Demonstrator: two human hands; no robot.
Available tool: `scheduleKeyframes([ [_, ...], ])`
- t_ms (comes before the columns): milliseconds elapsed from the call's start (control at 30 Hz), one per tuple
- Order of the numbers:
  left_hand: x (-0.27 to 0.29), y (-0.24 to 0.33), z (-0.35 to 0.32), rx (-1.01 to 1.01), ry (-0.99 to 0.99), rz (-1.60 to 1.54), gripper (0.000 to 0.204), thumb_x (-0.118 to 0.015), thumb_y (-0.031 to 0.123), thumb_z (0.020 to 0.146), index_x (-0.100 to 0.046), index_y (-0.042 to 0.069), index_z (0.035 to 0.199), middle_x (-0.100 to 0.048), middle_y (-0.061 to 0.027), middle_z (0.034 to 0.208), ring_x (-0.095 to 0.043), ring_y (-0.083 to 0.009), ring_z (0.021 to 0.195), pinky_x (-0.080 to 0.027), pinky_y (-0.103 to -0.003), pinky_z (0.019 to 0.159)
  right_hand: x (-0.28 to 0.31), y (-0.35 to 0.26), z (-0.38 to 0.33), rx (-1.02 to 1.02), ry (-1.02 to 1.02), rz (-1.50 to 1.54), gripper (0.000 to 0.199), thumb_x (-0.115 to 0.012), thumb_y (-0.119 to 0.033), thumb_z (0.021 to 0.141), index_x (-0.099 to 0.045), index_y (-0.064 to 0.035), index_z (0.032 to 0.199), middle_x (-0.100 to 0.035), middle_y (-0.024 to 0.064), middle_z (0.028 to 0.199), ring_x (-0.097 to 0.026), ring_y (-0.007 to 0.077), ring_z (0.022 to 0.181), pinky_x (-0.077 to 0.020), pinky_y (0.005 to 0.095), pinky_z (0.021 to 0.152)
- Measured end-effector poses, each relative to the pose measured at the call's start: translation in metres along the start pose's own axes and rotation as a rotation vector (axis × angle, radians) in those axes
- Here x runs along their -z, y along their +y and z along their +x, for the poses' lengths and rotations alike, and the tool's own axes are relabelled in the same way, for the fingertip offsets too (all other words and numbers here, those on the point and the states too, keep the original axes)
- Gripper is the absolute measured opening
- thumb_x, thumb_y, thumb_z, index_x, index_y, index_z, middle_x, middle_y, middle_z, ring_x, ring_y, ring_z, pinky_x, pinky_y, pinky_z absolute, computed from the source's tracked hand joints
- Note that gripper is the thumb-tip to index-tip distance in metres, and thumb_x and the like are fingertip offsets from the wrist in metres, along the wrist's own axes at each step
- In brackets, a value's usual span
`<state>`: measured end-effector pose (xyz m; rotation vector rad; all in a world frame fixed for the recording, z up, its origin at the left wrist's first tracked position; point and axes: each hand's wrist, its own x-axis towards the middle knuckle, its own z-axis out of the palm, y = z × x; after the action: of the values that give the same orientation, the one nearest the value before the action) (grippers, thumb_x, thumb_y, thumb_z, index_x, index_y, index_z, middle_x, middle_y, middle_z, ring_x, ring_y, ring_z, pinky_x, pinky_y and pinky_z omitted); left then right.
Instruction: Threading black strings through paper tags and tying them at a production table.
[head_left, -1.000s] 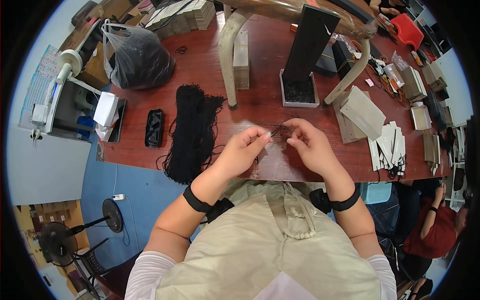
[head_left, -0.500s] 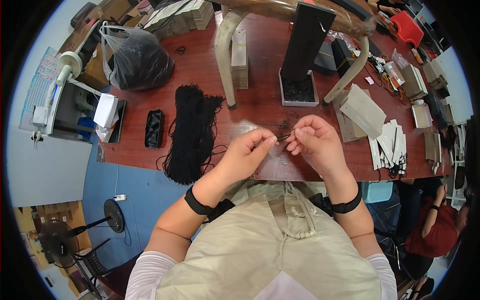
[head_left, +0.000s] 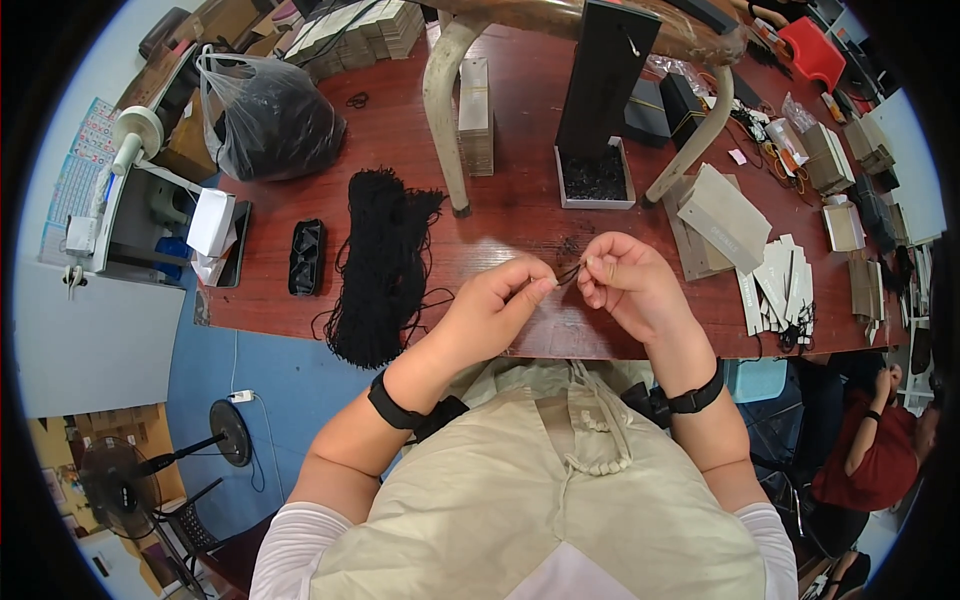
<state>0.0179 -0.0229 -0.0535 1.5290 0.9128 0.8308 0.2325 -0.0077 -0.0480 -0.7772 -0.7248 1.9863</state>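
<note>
near the front edge of the counter [head_left: 520, 200], a little right of its middle, both hands are raised just above the dark red wood with a short black cord [head_left: 568, 272] stretched between them. the cord is thin and dull, and its long axis runs roughly parallel to the front edge, rising slightly toward the right hand; its ends are hidden in the grips. the left hand [head_left: 495, 305] has thumb and forefinger pinched narrow on the cord's left end, the other fingers curled in. the right hand [head_left: 630, 285] pinches the right end the same way, its fingers bunched tight with no gap showing. each wrist wears a black band. left of the hands, a thick bundle of black cords [head_left: 385, 262] lies on the counter, fibrous and loose at its ends, its length running from the front edge toward the back. further left sits a small black plastic tray [head_left: 306, 256]. toward the right edge, grey card tags [head_left: 725, 215] lie fanned and stacked. beyond the hands stands a tall black board [head_left: 608, 75] in a shallow white tray, and near the back left corner a clear plastic bag [head_left: 265, 115] of dark stuff.
</note>
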Motion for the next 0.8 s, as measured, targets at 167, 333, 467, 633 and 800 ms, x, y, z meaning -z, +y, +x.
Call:
scheduleKeyframes([
  [167, 0.002, 0.001, 0.001, -0.011, -0.010, 0.033, 0.009, -0.053, 0.009, 0.095, -0.056, 0.001, 0.098, -0.055, 0.0023, 0.087, -0.048, -0.0049, 0.079, -0.041, -0.020, 0.071, 0.001, -0.001, 0.001, -0.057, -0.029, 0.067, 0.004, -0.060, -0.006, 0.088, -0.059, -0.0026, 0.090, -0.064, 0.0067, 0.079, -0.061, 0.0134, 0.067, -0.0475, 0.0242, 0.060],
  [333, 0.001, 0.002, 0.003, -0.039, 0.034, 0.095, 0.010, -0.053, 0.010, 0.095, -0.057, 0.001, 0.098, -0.054, 0.0028, 0.087, -0.047, -0.0041, 0.079, -0.041, -0.019, 0.071, 0.003, 0.001, 0.003, -0.086, -0.037, 0.100, 0.005, -0.059, -0.004, 0.087, -0.059, -0.0034, 0.092, -0.064, 0.0070, 0.078, -0.061, 0.0140, 0.067, -0.0477, 0.0248, 0.059],
  [467, 0.001, -0.010, 0.010, -0.011, 0.038, 0.025, 0.012, -0.053, 0.013, 0.096, -0.057, 0.003, 0.099, -0.053, 0.0043, 0.084, -0.047, -0.0030, 0.076, -0.040, -0.018, 0.067, 0.003, 0.003, 0.005, -0.125, -0.053, 0.127, 0.008, -0.059, -0.003, 0.086, -0.058, -0.0040, 0.094, -0.064, 0.0075, 0.078, -0.062, 0.0147, 0.067, -0.0483, 0.0254, 0.061],
  [633, -0.005, -0.007, 0.015, 0.173, 0.053, -0.204, 0.012, -0.051, 0.019, 0.097, -0.055, 0.008, 0.100, -0.045, 0.0085, 0.070, -0.038, -0.0005, 0.057, -0.031, -0.017, 0.049, 0.004, 0.009, 0.007, -0.109, -0.024, 0.128, 0.008, -0.057, -0.004, 0.087, -0.058, -0.0040, 0.095, -0.065, 0.0080, 0.080, -0.062, 0.0151, 0.069, -0.0491, 0.0259, 0.062],
  [800, -0.004, -0.014, 0.024, 0.300, 0.025, -0.534, 0.012, -0.050, 0.024, 0.098, -0.052, 0.012, 0.099, -0.036, 0.0099, 0.062, -0.027, -0.0008, 0.049, -0.020, -0.018, 0.042, 0.009, 0.010, 0.011, -0.095, -0.023, 0.117, 0.008, -0.056, -0.004, 0.088, -0.057, -0.0040, 0.096, -0.064, 0.0080, 0.081, -0.062, 0.0151, 0.070, -0.0499, 0.0258, 0.063],
])
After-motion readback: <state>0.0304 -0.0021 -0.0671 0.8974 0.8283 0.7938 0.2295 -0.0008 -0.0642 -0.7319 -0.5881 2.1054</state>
